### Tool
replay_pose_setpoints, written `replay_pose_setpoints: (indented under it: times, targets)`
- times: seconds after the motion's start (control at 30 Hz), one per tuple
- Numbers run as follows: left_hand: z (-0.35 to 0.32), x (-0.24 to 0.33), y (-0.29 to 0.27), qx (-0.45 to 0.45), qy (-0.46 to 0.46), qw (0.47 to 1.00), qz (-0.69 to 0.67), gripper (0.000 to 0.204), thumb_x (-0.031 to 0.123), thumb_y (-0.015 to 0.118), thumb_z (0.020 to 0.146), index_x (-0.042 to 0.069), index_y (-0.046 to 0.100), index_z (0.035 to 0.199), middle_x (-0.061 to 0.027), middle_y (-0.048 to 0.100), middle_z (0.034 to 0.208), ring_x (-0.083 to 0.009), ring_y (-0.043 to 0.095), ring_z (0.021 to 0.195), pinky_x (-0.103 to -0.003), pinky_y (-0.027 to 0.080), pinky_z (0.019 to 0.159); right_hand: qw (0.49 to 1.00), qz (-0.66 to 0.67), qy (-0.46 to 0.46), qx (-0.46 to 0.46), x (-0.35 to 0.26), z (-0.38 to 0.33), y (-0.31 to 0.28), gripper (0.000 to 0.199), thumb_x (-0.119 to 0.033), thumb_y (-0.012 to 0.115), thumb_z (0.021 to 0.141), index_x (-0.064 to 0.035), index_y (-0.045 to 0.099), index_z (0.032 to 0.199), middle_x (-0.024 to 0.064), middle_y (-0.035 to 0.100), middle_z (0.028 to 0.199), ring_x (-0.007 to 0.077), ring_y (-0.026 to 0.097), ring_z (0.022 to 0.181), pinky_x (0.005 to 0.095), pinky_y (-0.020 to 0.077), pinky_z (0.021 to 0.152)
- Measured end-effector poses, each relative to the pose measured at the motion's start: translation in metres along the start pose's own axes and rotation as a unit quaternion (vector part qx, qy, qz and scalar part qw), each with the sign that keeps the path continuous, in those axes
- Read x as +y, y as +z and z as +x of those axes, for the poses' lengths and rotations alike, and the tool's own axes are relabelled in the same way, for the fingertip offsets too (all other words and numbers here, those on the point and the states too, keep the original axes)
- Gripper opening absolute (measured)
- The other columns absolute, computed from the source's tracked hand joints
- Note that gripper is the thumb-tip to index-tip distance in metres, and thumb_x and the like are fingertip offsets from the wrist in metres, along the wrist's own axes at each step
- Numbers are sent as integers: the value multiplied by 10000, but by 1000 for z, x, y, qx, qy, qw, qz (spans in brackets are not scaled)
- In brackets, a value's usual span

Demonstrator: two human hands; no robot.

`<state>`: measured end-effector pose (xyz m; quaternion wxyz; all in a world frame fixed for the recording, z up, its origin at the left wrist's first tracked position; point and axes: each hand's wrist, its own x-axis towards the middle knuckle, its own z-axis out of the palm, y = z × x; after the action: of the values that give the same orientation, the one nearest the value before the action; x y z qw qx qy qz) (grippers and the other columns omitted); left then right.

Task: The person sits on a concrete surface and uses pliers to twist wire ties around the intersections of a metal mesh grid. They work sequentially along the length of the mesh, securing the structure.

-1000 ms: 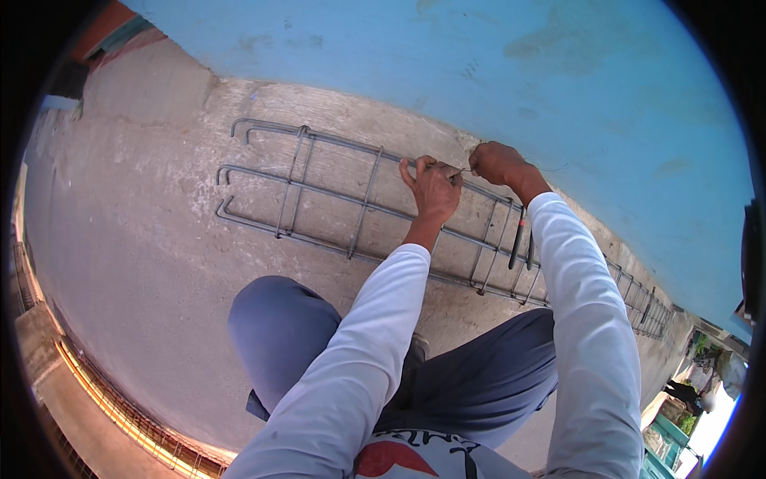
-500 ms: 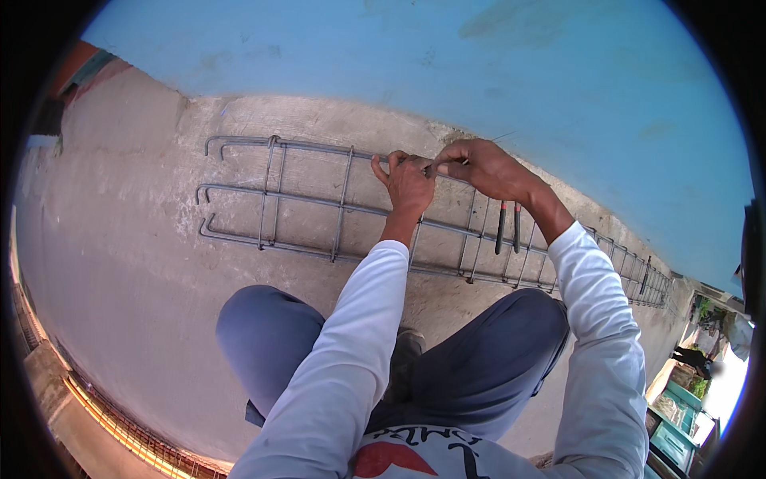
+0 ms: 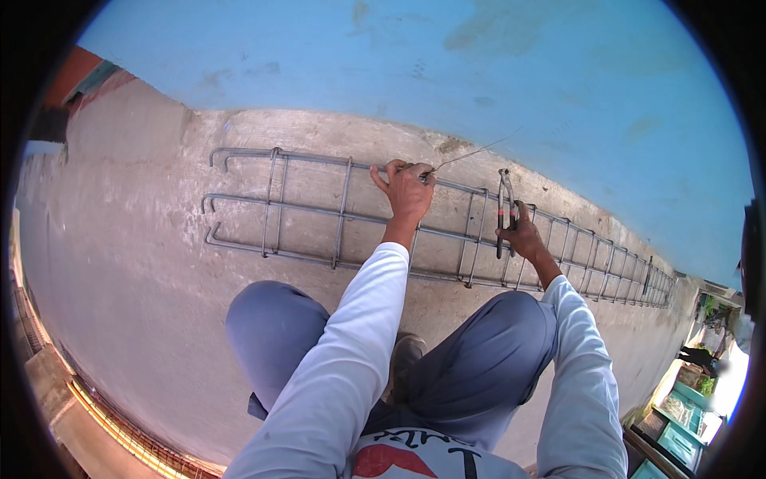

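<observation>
A long cage of steel bars lies on the concrete floor along a blue wall. My left hand grips the cage's top bar and pinches a thin tie wire that sticks out toward the wall. My right hand sits further right on the cage and holds a pair of pincers upright by the handles, jaws pointing up. Both forearms wear white sleeves. My knees in grey-blue trousers are bent just below the cage.
The blue wall runs behind the cage. Bare concrete floor spreads to the left. A kerb edge curves at lower left. Green crates and a distant person show at far right.
My right hand left the tie point beside my left hand, moved right along the cage and now holds the pincers apart from it. My left hand stays on the top bar with the wire.
</observation>
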<state>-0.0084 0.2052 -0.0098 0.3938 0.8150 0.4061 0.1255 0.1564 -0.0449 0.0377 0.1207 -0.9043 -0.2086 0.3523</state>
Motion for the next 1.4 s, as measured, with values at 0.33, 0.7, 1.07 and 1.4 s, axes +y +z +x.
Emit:
replay_pose_setpoints:
  times: [0.33,0.7,1.07,1.4]
  targets:
    - [0,-7,-1,-4,3,1000,-31,149,303,779,860,238,806,991,34,721,1005,-194,425,1276,-603,-57,1172,999,-31,-3,22,-34,-16,-19,529,-269,603,911,14,507,1348,315,631,1184,470,604,1136,493,466,968]
    - [-3,-6,-5,-27,45,998,-42,516,233,763,880,205,595,1366,70,740,1102,-207,420,1311,-579,-59,1195,820,-512,-254,28,-138,-22,-64,560,-102,586,963,-270,479,1487,99,679,1125,271,602,1133,504,422,1006]
    - [-6,-10,-13,-36,31,997,-62,523,192,764,871,160,553,1349,68,739,1107,-214,400,1369,-587,-70,1201,714,-638,-288,30,-184,-12,-70,586,-89,484,1008,-386,409,1508,99,590,1307,271,528,1281,542,299,1184]
    - [-3,-9,-13,-38,25,997,-67,536,194,784,853,142,559,1337,44,744,1089,-224,401,1368,-593,-47,1191,612,-704,-347,96,-184,0,-69,563,-131,442,1047,-419,366,1526,114,522,1405,285,507,1299,524,337,1149]
